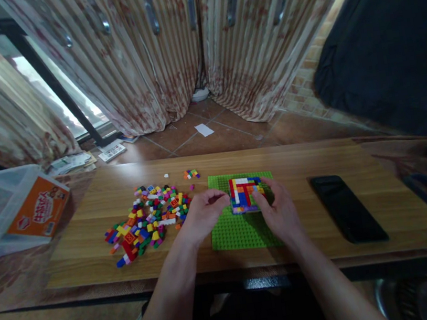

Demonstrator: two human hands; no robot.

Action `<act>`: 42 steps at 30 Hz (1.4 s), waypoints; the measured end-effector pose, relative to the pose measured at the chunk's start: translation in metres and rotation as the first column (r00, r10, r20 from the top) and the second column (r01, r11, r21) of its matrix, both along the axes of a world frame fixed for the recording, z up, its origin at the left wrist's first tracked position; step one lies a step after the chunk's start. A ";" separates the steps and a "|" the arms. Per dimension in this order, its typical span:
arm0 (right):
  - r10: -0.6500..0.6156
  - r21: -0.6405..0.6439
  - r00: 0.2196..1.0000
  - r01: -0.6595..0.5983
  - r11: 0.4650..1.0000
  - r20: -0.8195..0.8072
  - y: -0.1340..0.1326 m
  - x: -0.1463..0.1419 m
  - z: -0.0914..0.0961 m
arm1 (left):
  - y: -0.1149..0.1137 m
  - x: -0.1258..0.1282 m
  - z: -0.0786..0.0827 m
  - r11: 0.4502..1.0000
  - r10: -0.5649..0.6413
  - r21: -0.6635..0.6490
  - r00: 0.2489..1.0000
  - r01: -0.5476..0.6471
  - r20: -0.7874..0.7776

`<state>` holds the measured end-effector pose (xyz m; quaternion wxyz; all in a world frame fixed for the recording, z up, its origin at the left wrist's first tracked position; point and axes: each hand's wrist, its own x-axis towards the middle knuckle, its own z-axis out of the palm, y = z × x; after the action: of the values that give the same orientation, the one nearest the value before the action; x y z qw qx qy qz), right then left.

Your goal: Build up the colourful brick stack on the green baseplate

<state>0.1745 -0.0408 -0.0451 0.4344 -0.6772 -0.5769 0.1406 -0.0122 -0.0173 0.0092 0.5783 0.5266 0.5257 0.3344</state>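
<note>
A multicoloured block of toy building bricks stands on a green studded baseplate. My right hand grips the block's right side, thumb over its top and fingers around the far right corner. At the block's left edge is my left hand, its thumb and fingertips pinched together. Whatever lies in that pinch, if anything, is too small to make out. Left of the baseplate spreads a loose pile of bricks in many colours, partly behind my left hand.
A small cluster of joined bricks and a white brick lie behind the pile. A black phone rests on the wooden table at right. A clear plastic bin with an orange label stands off the table's left end.
</note>
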 end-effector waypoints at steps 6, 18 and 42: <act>-0.003 -0.040 0.998 0.001 0.999 -0.057 0.000 0.001 -0.003 | 0.001 -0.002 -0.001 1.000 -0.008 0.016 1.000 0.008 -0.012; 0.017 -0.022 1.000 -0.018 1.000 -0.017 -0.004 -0.010 -0.003 | 0.000 -0.001 -0.004 0.999 -0.009 0.049 0.999 0.011 -0.037; -0.203 -0.045 0.905 0.201 0.979 -0.375 0.002 0.014 -0.011 | 0.009 -0.147 -0.002 0.801 0.596 0.385 0.670 -0.458 -0.443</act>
<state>0.1890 -0.0392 -0.0560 0.5475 -0.6947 -0.4090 0.2243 -0.1588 -0.0079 0.0070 0.2134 0.4893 0.7526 0.3856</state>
